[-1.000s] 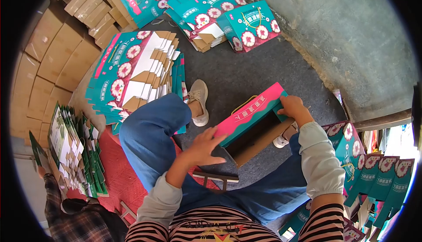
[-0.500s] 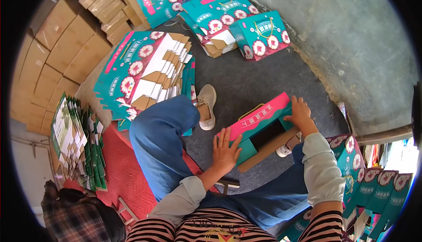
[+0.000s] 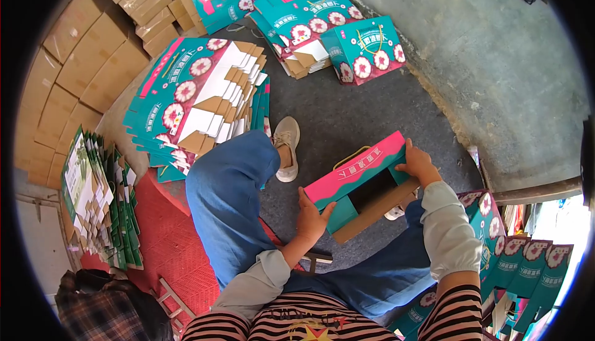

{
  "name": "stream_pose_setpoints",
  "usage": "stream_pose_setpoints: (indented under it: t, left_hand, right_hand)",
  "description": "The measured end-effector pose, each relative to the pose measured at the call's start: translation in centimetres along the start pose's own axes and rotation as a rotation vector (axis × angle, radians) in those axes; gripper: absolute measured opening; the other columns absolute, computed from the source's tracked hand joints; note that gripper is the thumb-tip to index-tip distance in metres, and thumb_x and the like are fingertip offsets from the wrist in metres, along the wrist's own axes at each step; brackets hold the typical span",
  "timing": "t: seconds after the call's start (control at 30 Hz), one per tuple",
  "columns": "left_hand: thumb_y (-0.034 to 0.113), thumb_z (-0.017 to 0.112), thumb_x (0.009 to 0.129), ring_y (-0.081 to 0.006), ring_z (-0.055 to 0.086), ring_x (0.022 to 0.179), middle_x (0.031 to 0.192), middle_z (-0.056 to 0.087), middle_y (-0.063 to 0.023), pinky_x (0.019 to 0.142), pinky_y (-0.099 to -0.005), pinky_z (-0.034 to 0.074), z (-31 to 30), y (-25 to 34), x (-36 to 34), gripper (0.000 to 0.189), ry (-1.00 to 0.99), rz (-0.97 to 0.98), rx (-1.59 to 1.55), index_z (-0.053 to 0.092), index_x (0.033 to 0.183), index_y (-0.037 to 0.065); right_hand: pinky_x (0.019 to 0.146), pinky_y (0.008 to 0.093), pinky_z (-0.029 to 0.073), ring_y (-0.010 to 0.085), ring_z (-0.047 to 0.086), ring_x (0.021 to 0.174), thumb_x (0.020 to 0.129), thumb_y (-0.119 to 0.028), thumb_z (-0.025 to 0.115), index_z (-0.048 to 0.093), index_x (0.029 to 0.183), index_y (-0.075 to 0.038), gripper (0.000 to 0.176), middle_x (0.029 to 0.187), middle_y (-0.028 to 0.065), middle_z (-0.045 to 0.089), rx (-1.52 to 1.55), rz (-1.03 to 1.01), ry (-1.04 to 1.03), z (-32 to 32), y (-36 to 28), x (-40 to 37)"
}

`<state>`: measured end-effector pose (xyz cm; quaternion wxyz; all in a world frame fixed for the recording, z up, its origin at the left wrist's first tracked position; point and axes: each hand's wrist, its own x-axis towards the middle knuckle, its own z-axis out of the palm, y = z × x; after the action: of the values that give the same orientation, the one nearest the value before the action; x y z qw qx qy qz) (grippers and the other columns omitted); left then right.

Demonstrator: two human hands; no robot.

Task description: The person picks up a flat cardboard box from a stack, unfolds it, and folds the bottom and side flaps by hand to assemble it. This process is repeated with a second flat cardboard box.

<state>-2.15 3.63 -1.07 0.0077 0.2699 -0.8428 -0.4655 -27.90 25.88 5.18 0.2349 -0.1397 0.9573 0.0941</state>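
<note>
A teal gift box with a pink top panel [image 3: 356, 164] is held in front of me between my knees. Its side facing me gapes, showing a dark inside, and a brown cardboard flap [image 3: 378, 211] sticks out along the lower edge. My left hand [image 3: 312, 219] grips the left end, thumb on the teal near side, the other fingers partly hidden behind the end. At the right end my right hand [image 3: 419, 165] is closed around the corner, its thumb on the front. A yellow cord handle [image 3: 351, 157] shows behind the pink panel.
Flattened teal cartons [image 3: 186, 87] are stacked beyond my left knee. More cartons [image 3: 310, 18] and an upright box [image 3: 365, 49] stand by the grey wall [image 3: 483, 49]. Brown boxes [image 3: 93, 62] line the left. Formed boxes [image 3: 517, 266] lie at right, green folded cartons [image 3: 102, 198] at left.
My left hand has shifted from lying spread over the pink top to gripping the box's left end. My right hand has slid slightly down its end. The view has shifted a little.
</note>
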Motion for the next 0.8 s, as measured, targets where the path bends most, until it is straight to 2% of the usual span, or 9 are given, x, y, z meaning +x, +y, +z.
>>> stream_pose_setpoints:
  t: [0.07, 0.17, 0.27, 0.33, 0.4, 0.47, 0.53, 0.63, 0.8]
  left_hand:
    - [0.046, 0.068, 0.083, -0.0418, 0.049, 0.119, 0.138, 0.030, -0.0369, 0.096, -0.0393, 0.046, 0.0, -0.5, 0.1, 0.106, 0.033, 0.047, 0.029, 0.004, 0.140, -0.015]
    - [0.042, 0.065, 0.086, -0.0339, 0.063, 0.095, 0.133, 0.036, -0.0308, 0.074, -0.0348, 0.056, 0.0, -1.8, 0.6, 0.090, -0.203, -0.202, -0.301, 0.017, 0.141, -0.009]
    - [0.039, 0.063, 0.088, -0.0262, 0.066, 0.076, 0.131, 0.039, -0.0250, 0.055, -0.0297, 0.055, -1.7, 0.5, 0.3, 0.073, -0.361, -0.182, -0.312, 0.030, 0.139, -0.002]
    - [0.042, 0.063, 0.087, -0.0364, 0.062, 0.094, 0.131, 0.039, -0.0294, 0.078, -0.0380, 0.050, -1.1, -0.4, 1.3, 0.081, -0.309, -0.010, -0.252, 0.023, 0.141, -0.004]
    - [0.042, 0.062, 0.087, -0.0417, 0.059, 0.106, 0.132, 0.039, -0.0314, 0.089, -0.0423, 0.048, -0.6, -0.6, 1.9, 0.083, -0.256, 0.119, -0.221, 0.021, 0.142, -0.004]
    - [0.041, 0.062, 0.087, -0.0423, 0.056, 0.111, 0.133, 0.039, -0.0309, 0.090, -0.0425, 0.048, -2.9, 4.6, 3.1, 0.080, -0.195, 0.211, -0.226, 0.024, 0.141, -0.003]
    - [0.040, 0.064, 0.086, -0.0441, 0.051, 0.117, 0.138, 0.034, -0.0335, 0.091, -0.0437, 0.047, -4.5, 10.4, 4.4, 0.084, -0.124, 0.392, -0.213, 0.021, 0.142, -0.005]
    - [0.037, 0.069, 0.082, -0.0437, 0.051, 0.117, 0.140, 0.031, -0.0334, 0.092, -0.0420, 0.048, -4.4, 18.4, 4.9, 0.091, 0.028, 0.656, -0.055, 0.017, 0.143, -0.005]
    - [0.033, 0.076, 0.073, -0.0439, 0.055, 0.111, 0.137, 0.036, -0.0342, 0.084, -0.0393, 0.052, 0.1, 30.5, -0.9, 0.105, -0.066, 0.948, -0.113, 0.011, 0.145, -0.006]
  right_hand:
    - [0.092, 0.0413, 0.048, 0.0336, 0.059, 0.111, 0.066, -0.045, 0.082, 0.022, 0.145, 0.001, 0.109, 0.119, 0.0207, 0.060, 0.046, -0.009, -0.017, -0.2, 0.4, -0.1]
    - [0.093, 0.0428, 0.047, 0.0352, 0.059, 0.111, 0.065, -0.045, 0.081, 0.030, 0.141, 0.001, 0.103, 0.117, 0.0216, 0.061, 0.157, -0.035, -0.015, 0.1, 1.1, 0.3]
    - [0.094, 0.0436, 0.046, 0.0366, 0.058, 0.111, 0.065, -0.048, 0.078, 0.040, 0.135, 0.001, 0.093, 0.117, 0.0225, 0.061, 0.255, -0.069, -0.029, 0.2, 2.3, 0.6]
    - [0.095, 0.0437, 0.045, 0.0376, 0.058, 0.112, 0.066, -0.050, 0.077, 0.045, 0.131, 0.001, 0.088, 0.118, 0.0232, 0.060, 0.283, -0.087, 0.005, -1.0, 2.9, 0.7]
    - [0.095, 0.0436, 0.045, 0.0388, 0.057, 0.112, 0.067, -0.051, 0.075, 0.048, 0.127, 0.001, 0.084, 0.119, 0.0239, 0.060, 0.288, -0.095, 0.080, -2.8, 3.9, 0.0]
    - [0.096, 0.0435, 0.044, 0.0389, 0.056, 0.114, 0.068, -0.049, 0.075, 0.044, 0.131, 0.001, 0.086, 0.122, 0.0245, 0.058, 0.387, -0.086, 0.213, -5.8, 5.8, -1.7]
    - [0.095, 0.0440, 0.044, 0.0385, 0.055, 0.115, 0.073, -0.045, 0.074, 0.041, 0.135, 0.001, 0.084, 0.123, 0.0247, 0.057, 0.465, -0.091, 0.539, -7.5, 9.3, -4.0]
    - [0.093, 0.0389, 0.046, 0.0298, 0.057, 0.112, 0.083, -0.034, 0.070, 0.036, 0.138, 0.001, 0.073, 0.123, 0.0202, 0.057, 0.687, 0.012, 0.756, -11.2, 14.8, -11.3]
    - [0.095, 0.0332, 0.043, 0.0220, 0.054, 0.110, 0.092, -0.019, 0.060, 0.030, 0.141, -0.002, 0.060, 0.124, 0.0126, 0.053, 1.133, 0.146, 1.167, -6.0, 26.9, -26.0]
